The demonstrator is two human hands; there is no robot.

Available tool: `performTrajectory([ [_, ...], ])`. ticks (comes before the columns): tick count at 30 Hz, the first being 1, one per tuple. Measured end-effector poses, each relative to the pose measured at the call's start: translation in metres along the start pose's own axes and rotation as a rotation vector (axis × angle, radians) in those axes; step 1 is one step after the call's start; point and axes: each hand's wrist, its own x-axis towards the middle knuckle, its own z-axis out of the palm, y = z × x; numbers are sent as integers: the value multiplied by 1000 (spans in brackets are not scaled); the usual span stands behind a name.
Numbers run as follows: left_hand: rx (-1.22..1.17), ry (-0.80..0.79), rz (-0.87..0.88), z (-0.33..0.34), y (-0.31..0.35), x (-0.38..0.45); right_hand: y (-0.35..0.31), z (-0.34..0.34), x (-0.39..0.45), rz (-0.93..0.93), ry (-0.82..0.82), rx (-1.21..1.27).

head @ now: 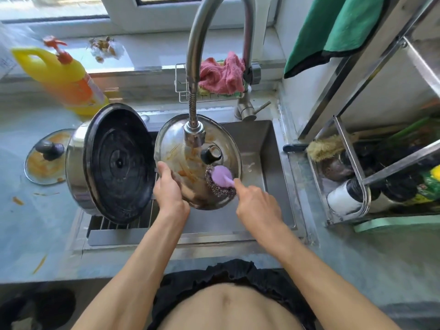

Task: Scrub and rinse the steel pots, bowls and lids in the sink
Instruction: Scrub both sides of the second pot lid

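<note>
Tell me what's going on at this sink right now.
A person is scrubbing a greasy lid over the sink. The left hand grips its rim while the right hand works a purple-handled scourer across it. A big steel pot lies tipped on the drain rack, and another dirty lid waits on the counter.

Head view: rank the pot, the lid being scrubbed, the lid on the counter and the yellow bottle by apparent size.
1. Pot, tipped on its side.
2. Lid being scrubbed.
3. Yellow bottle, though it stands farther back, so unsure.
4. Lid on the counter, partly hidden by the pot.
</note>
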Motion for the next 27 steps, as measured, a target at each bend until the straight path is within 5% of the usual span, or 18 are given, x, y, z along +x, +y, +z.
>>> performTrajectory([
  [4,107,-62,19,1,-4,1,-19,2,3,-127,-9,2],
  [13,197,-396,-18,-18,-15,-10,-4,-1,18,16,35,86],
  [17,206,-419,-87,-31,-16,-7,-8,4,12,-52,-19,92],
  [20,290,-498,-85,-30,-16,-9,3,0,22,85,26,153],
  [24,348,-514,-76,-24,-18,-7,-15,5,17,-59,-12,144],
  [27,442,-550,-42,-26,-19,-6,2,-1,29,114,19,153],
])
